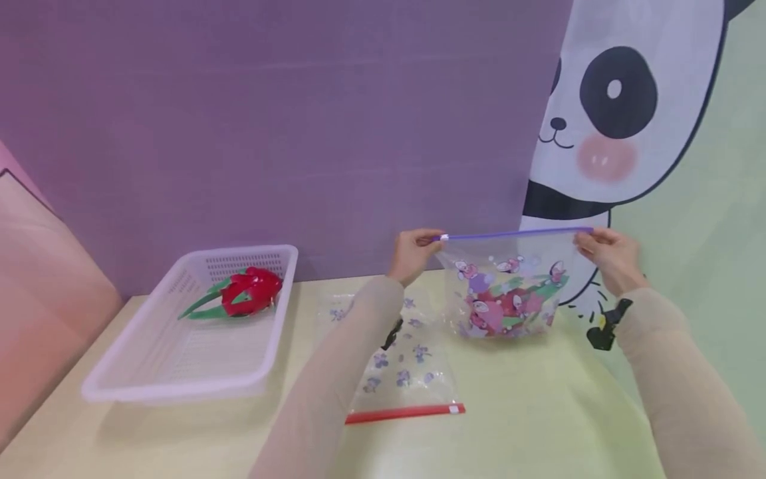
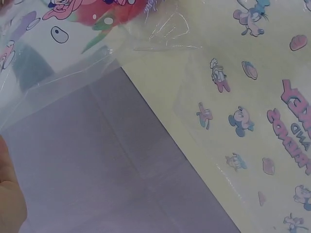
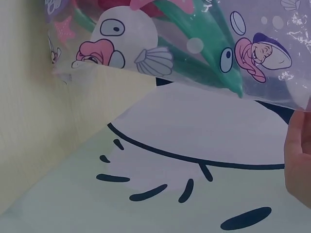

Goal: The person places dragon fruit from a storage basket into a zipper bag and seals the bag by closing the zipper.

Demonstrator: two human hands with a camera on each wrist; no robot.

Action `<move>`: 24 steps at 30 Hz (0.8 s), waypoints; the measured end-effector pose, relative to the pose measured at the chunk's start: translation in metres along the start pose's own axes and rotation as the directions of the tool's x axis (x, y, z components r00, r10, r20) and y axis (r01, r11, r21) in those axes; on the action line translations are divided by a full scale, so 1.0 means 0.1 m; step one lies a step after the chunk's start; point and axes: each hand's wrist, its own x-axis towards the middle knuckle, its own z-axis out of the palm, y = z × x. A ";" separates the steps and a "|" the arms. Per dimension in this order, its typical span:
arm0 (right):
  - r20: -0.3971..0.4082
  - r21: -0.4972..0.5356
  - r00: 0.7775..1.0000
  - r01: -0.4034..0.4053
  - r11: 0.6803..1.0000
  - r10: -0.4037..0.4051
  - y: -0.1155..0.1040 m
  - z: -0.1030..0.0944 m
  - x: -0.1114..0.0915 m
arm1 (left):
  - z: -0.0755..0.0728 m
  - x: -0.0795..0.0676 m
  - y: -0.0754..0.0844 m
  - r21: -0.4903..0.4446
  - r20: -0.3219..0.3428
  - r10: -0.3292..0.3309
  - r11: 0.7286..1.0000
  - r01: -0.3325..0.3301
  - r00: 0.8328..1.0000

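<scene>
My left hand [image 1: 413,254] pinches the slider end of the purple zip strip on a clear printed zip bag [image 1: 463,256]. At the strip's other end, my right hand [image 1: 612,258] grips the corner between thumb and fingers. The bag hangs upright between both hands, its strip stretched nearly straight. Red and green contents show through the printed film, with long green leaves [image 3: 218,63] in the right wrist view. In the left wrist view only a bit of the left hand [image 2: 10,194] shows at the edge.
A second zip bag [image 1: 407,356] with a red strip [image 1: 407,414] lies flat on the table [image 1: 514,412], partly behind my left forearm. Leftward stands a white plastic basket [image 1: 179,389] holding a red artificial flower [image 1: 257,289] with green leaves. A purple wall panel [image 1: 335,146] rises behind.
</scene>
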 end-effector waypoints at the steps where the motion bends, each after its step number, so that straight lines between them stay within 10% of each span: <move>1: 0.005 0.005 1.000 0.001 1.000 -0.001 0.00 -0.01 0.01 | 0.00 0.00 0.01 0.012 0.006 0.001 1.000 -0.001 1.000; 9: -0.079 -0.277 0.997 -0.020 0.961 -0.002 -0.11 0.11 -0.11 | -0.02 -0.01 0.11 0.057 0.072 0.008 0.998 -0.012 0.997; 14: -0.164 -0.558 0.981 -0.003 0.830 -0.107 -0.10 0.15 -0.12 | -0.08 -0.05 0.21 0.096 0.173 0.006 0.995 -0.023 0.985; 19: -0.079 -0.728 0.978 0.076 0.682 -0.194 -0.35 0.37 -0.35 | -0.27 -0.10 0.35 0.176 0.318 0.007 0.982 -0.066 0.948; 24: -0.022 -0.733 0.990 0.079 0.676 -0.140 -0.48 0.48 -0.51 | -0.56 -0.15 0.51 0.343 0.442 -0.033 0.930 -0.135 0.897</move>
